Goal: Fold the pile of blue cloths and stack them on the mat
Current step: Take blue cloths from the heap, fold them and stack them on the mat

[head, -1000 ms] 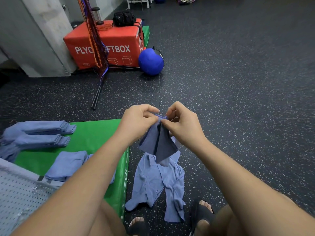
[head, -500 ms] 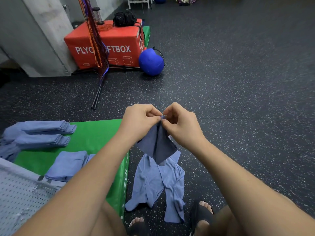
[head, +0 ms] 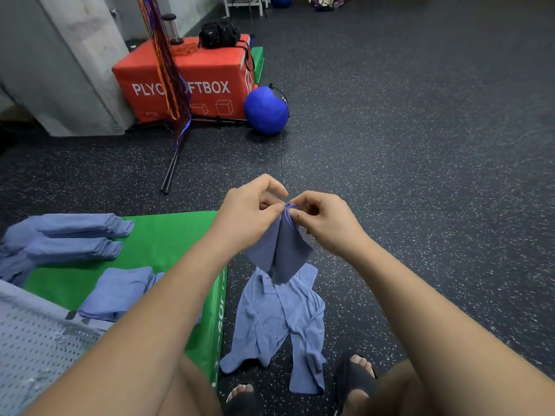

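**Corners of one blue cloth (head: 279, 253) brought together for folding.**
The left hand (head: 249, 214) and right hand (head: 324, 220) each pinched the cloth's top hem, fingertips nearly touching; the cloth hung clear of the floor (head: 420, 175). The unfolded pile (head: 276, 319) lay at 6 o'clock below it, the green mat (head: 162, 235) with folded stacks (head: 75, 235) at 9 o'clock. The step would go best with corners matched edge to edge and the hem held taut.
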Tool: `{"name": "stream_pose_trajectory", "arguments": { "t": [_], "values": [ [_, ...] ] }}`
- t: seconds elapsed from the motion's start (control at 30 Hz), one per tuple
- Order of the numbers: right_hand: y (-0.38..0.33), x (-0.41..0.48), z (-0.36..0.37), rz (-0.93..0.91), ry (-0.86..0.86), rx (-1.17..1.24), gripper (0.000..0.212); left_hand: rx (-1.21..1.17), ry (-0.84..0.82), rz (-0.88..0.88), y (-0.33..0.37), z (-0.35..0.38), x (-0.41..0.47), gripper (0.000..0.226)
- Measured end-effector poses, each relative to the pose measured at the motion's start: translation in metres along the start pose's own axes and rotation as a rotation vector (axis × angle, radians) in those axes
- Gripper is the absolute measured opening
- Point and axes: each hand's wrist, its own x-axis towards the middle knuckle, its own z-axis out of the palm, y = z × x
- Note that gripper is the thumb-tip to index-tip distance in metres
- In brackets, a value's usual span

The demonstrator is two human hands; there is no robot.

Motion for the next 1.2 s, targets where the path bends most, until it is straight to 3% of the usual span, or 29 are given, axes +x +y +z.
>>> {"name": "stream_pose_trajectory", "arguments": {
  "t": [0.2, 0.37, 0.53, 0.73, 0.83, 1.03, 1.2],
  "values": [
    [0.001, 0.001, -0.009, -0.075, 0.004, -0.052, 0.015, -0.051, -0.077, 0.014, 0.003, 0.005, -0.004, 0.029],
    [-0.006, -0.001, -0.010, -0.096, 0.109, -0.029, 0.021, 0.116, 0.007, 0.066, 0.009, 0.008, -0.008, 0.042],
    [-0.009, -0.002, -0.017, -0.130, 0.105, -0.043, 0.022, 0.254, 0.018, 0.032, 0.013, 0.021, -0.011, 0.056],
    [-0.009, -0.005, -0.031, -0.182, 0.118, -0.076, 0.021, 0.325, 0.029, -0.009, 0.009, 0.020, -0.006, 0.029],
    [-0.005, -0.005, -0.038, -0.175, 0.152, -0.073, 0.022, 0.219, 0.015, 0.008, 0.003, 0.013, -0.004, 0.020],
    [-0.007, -0.005, -0.037, -0.173, 0.180, -0.052, 0.023, 0.109, -0.092, 0.155, 0.004, 0.010, -0.005, 0.027],
    [-0.005, -0.002, -0.042, -0.172, 0.234, -0.039, 0.021, 0.092, -0.131, 0.148, 0.003, 0.006, -0.004, 0.016]
  ]
}}
